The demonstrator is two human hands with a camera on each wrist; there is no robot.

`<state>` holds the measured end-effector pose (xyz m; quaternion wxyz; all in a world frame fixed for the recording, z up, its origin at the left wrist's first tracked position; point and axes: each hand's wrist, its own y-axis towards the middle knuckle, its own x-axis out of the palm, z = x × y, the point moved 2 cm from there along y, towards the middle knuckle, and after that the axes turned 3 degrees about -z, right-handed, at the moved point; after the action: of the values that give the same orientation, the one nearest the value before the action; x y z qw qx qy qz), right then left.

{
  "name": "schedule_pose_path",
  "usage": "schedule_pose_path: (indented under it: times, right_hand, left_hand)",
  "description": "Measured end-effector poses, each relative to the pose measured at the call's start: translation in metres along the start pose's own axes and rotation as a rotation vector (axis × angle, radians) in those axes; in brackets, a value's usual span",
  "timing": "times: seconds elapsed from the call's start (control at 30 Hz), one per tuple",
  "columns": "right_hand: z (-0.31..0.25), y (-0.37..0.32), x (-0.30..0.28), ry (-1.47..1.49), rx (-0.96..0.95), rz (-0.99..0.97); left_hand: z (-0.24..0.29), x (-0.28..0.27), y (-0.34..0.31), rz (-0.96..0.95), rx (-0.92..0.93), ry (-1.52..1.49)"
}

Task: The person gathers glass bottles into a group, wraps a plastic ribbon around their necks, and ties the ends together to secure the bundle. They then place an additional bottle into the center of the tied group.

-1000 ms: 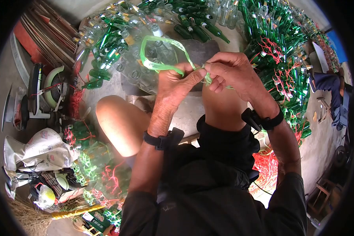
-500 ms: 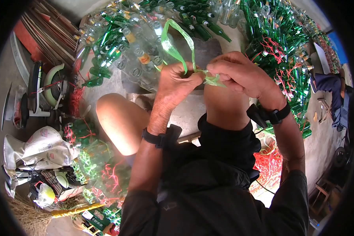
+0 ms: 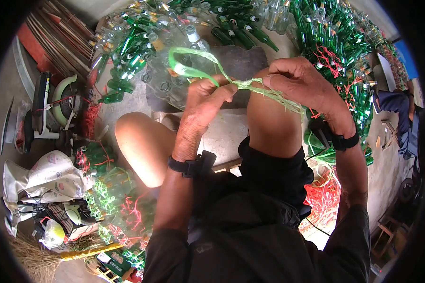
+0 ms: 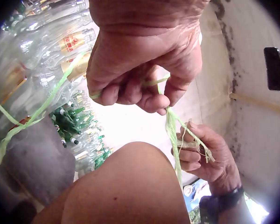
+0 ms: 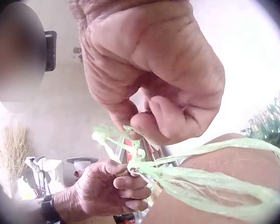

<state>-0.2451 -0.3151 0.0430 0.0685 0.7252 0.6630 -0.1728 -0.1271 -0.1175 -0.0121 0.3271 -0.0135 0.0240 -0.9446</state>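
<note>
While the left hand (image 3: 208,101) and right hand (image 3: 300,85) each pinch one green string (image 3: 250,85) with curled fingers above two bare knees (image 3: 144,141), bottles (image 3: 335,42) heap far behind, too many to count, partly hidden by both hands.

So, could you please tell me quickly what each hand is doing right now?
Left hand: pinching the green plastic string near its loop.
Right hand: gripping the same string's frayed end.

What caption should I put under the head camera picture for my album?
Left hand and right hand pinch a green plastic string above a knee, green bottles piled all around.
</note>
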Motion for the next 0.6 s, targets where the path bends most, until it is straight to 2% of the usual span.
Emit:
schedule_pose_path:
  times: [0.2,0.27,0.4,0.47,0.6]
  right_hand:
    - [0.004,0.004,0.001,-0.314,-0.174,0.096]
    - [0.005,0.004,0.002,-0.566,-0.234,0.116]
    - [0.004,0.002,0.007,-0.608,-0.212,0.128]
    - [0.000,0.002,0.008,-0.616,-0.222,0.016]
    - [-0.004,0.002,0.011,-0.730,-0.283,-0.021]
  left_hand:
    - [-0.004,0.000,0.001,0.012,0.026,-0.070]
    - [-0.003,0.002,0.001,0.016,0.060,-0.102]
    - [0.000,0.002,-0.001,0.050,0.007,-0.137]
    - [-0.001,0.002,0.000,0.055,-0.011,-0.160]
    - [-0.003,0.003,0.001,0.074,-0.016,-0.265]
